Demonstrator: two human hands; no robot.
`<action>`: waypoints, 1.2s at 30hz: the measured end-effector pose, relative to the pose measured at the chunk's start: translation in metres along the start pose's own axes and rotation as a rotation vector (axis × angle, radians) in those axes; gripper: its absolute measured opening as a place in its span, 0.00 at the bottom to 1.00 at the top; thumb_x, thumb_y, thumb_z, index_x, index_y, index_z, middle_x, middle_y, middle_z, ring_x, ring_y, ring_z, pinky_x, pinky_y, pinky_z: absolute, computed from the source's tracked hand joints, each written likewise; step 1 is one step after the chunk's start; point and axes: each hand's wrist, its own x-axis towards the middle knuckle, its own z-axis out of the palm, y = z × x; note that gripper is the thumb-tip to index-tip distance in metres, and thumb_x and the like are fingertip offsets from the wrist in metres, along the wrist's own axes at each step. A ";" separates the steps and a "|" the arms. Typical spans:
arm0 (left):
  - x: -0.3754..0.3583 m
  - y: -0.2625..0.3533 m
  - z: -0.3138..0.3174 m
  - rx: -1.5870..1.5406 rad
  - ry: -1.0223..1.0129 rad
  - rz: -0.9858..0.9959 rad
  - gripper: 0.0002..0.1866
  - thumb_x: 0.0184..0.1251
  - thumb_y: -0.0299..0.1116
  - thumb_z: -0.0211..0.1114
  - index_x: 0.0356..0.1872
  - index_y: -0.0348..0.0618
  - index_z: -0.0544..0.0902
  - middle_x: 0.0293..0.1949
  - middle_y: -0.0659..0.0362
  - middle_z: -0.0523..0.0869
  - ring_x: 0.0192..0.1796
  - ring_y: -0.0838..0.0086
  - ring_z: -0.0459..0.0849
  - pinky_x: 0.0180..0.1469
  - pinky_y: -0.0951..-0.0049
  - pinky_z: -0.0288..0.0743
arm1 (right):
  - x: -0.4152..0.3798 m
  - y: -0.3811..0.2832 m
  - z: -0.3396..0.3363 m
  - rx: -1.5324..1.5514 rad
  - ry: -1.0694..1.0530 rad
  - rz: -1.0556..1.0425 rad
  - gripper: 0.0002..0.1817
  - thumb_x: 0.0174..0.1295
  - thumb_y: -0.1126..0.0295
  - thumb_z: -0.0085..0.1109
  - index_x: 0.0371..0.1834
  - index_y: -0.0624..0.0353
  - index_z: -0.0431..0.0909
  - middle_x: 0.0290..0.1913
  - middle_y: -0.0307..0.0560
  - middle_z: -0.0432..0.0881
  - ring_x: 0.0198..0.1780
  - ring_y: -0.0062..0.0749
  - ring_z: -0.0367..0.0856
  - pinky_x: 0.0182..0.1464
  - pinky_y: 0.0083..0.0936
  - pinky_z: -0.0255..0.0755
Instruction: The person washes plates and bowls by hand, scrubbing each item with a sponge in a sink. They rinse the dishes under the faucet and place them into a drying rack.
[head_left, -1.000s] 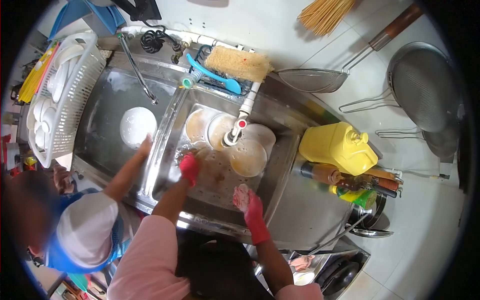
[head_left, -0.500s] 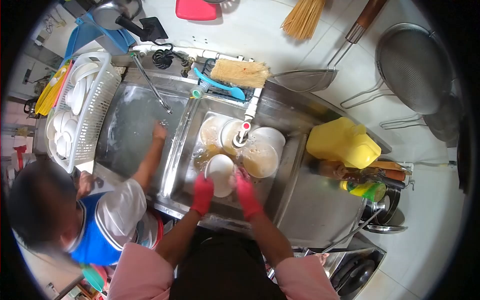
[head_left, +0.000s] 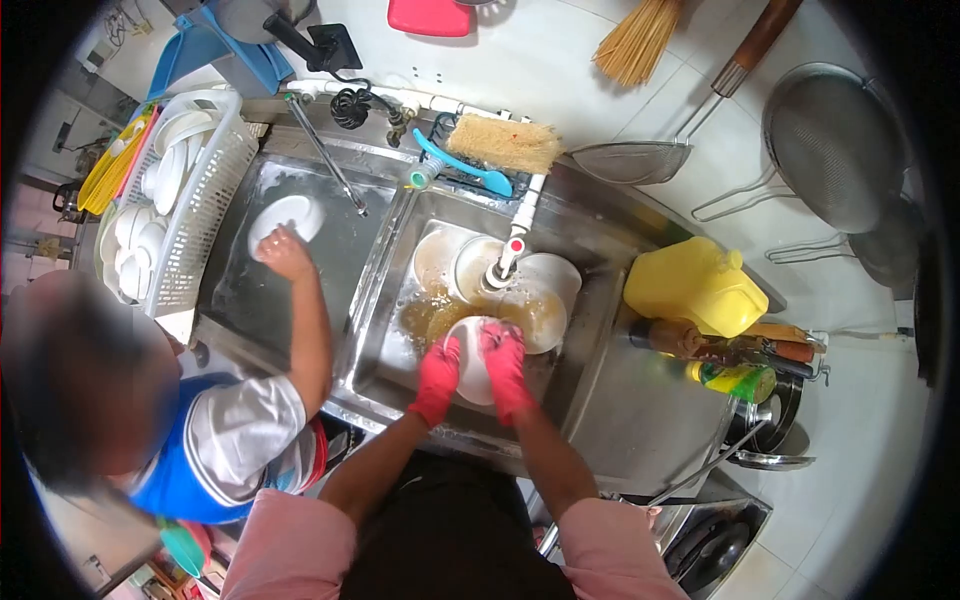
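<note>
My left hand [head_left: 439, 378], in a red rubber glove, grips the left edge of a white plate [head_left: 474, 378] held tilted over the right sink basin. My right hand [head_left: 505, 368], also gloved, lies curled on the plate's upper right part. Whatever its fingers may hold is hidden. Beyond the plate, several dishes sit in brownish, sudsy water under a white tap [head_left: 501, 268]; among them are a round dish [head_left: 435, 262] and a pale bowl [head_left: 555, 275].
At left a person's hand [head_left: 284, 252] holds a white oval plate [head_left: 300, 215] over the water-filled left basin [head_left: 290, 310]. A white basket [head_left: 205, 190] of dishes stands beyond. A yellow jug [head_left: 690, 288] and bottles [head_left: 735, 380] line the right counter; strainers [head_left: 835, 145] hang above.
My right hand has moved from the plate's right edge onto its face, and the plate is tilted differently. The other person's hand has come up out of the water with an oval plate.
</note>
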 end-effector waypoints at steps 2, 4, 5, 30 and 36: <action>-0.004 0.009 0.005 0.047 0.047 0.021 0.24 0.77 0.46 0.53 0.53 0.30 0.80 0.43 0.43 0.86 0.47 0.56 0.83 0.51 0.64 0.75 | -0.003 -0.025 0.016 -0.100 -0.017 -0.131 0.11 0.63 0.71 0.61 0.48 0.55 0.84 0.43 0.42 0.85 0.46 0.26 0.82 0.53 0.25 0.73; 0.019 0.010 0.001 0.037 0.052 -0.072 0.23 0.78 0.46 0.53 0.49 0.29 0.81 0.38 0.49 0.86 0.41 0.67 0.81 0.46 0.67 0.75 | -0.016 -0.067 0.026 0.359 -0.219 0.227 0.08 0.66 0.71 0.60 0.46 0.58 0.83 0.41 0.39 0.85 0.45 0.21 0.80 0.51 0.20 0.74; 0.025 0.010 -0.003 0.034 0.055 -0.117 0.23 0.78 0.45 0.54 0.48 0.29 0.81 0.35 0.52 0.86 0.39 0.73 0.80 0.44 0.69 0.75 | -0.022 -0.048 0.031 0.407 -0.344 0.248 0.08 0.67 0.69 0.60 0.44 0.60 0.81 0.39 0.38 0.84 0.42 0.20 0.79 0.49 0.21 0.74; 0.045 0.029 -0.036 -0.292 -0.011 -0.196 0.15 0.69 0.35 0.61 0.46 0.30 0.83 0.37 0.52 0.88 0.38 0.68 0.84 0.44 0.66 0.78 | 0.015 -0.025 -0.061 0.634 -0.614 0.571 0.24 0.55 0.71 0.58 0.56 0.69 0.75 0.39 0.48 0.85 0.24 0.22 0.75 0.25 0.21 0.68; 0.029 -0.065 0.062 -0.281 0.683 -0.119 0.16 0.70 0.32 0.59 0.50 0.28 0.79 0.36 0.54 0.86 0.40 0.65 0.83 0.45 0.66 0.78 | -0.065 -0.037 -0.009 0.408 0.097 0.388 0.04 0.54 0.75 0.56 0.24 0.61 0.76 0.23 0.44 0.79 0.24 0.35 0.78 0.29 0.33 0.74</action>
